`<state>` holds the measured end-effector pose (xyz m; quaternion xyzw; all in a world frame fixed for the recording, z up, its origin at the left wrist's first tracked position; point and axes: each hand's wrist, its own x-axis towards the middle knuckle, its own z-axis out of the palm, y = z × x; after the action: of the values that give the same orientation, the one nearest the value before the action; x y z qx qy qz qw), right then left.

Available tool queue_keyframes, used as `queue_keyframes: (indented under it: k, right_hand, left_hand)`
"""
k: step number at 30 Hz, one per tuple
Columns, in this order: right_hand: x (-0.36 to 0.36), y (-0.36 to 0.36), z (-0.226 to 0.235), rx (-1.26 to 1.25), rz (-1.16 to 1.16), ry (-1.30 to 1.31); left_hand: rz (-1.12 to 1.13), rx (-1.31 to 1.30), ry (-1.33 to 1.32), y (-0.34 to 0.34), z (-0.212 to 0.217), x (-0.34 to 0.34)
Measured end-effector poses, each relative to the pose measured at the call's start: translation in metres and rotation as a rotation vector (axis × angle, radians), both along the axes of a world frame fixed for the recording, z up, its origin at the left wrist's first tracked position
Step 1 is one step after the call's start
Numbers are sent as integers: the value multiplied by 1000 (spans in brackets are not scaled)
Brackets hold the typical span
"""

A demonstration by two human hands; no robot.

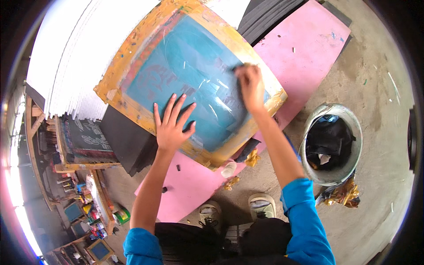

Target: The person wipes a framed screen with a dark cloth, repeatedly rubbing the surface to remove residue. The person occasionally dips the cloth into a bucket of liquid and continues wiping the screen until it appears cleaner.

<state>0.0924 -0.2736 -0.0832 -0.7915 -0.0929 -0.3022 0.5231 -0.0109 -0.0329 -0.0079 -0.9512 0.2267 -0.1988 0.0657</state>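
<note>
A screen-printing frame lies tilted before me, with a blue mesh (pixel 198 48) and a border (pixel 126 57) covered in worn yellow-brown tape. Faint lettering and shapes show in the mesh, along with shiny streaks. My left hand (pixel 171 128) rests with spread fingers on the mesh near the lower left border. Over the right part of the mesh, my right hand (pixel 251 88) is closed, its fingers bunched and slightly blurred. A small dark bit (pixel 234 69) pokes out at its fingertips; its kind cannot be made out.
Beneath the frame runs a long pink board (pixel 304 39). White sheets (pixel 84 48) are stacked at upper left, black sheets (pixel 126 141) below them. A bucket (pixel 358 132) holding black cloth (pixel 329 139) stands right. Crumpled brown tape (pixel 346 194) lies beside it. Cluttered wooden shelving (pixel 66 168) fills the left.
</note>
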Motion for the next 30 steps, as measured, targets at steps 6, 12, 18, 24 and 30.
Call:
queue_keyframes:
  k: [6, 12, 18, 24, 30]
  right_hand:
    - [-17, 21, 5, 3, -94, 23]
    - [-107, 13, -17, -318, 285, 37]
    - [-3, 27, 29, -389, 64, 2]
    - [-28, 43, 28, -486, 110, 46]
    - [-67, 20, 4, -684, 222, -2]
  left_hand:
    - [14, 6, 41, 4, 4, -2]
    - [33, 25, 42, 5, 5, -2]
    - [11, 2, 39, 3, 3, -1]
    - [11, -1, 51, 4, 7, -1]
    - [11, -6, 52, 4, 4, -2]
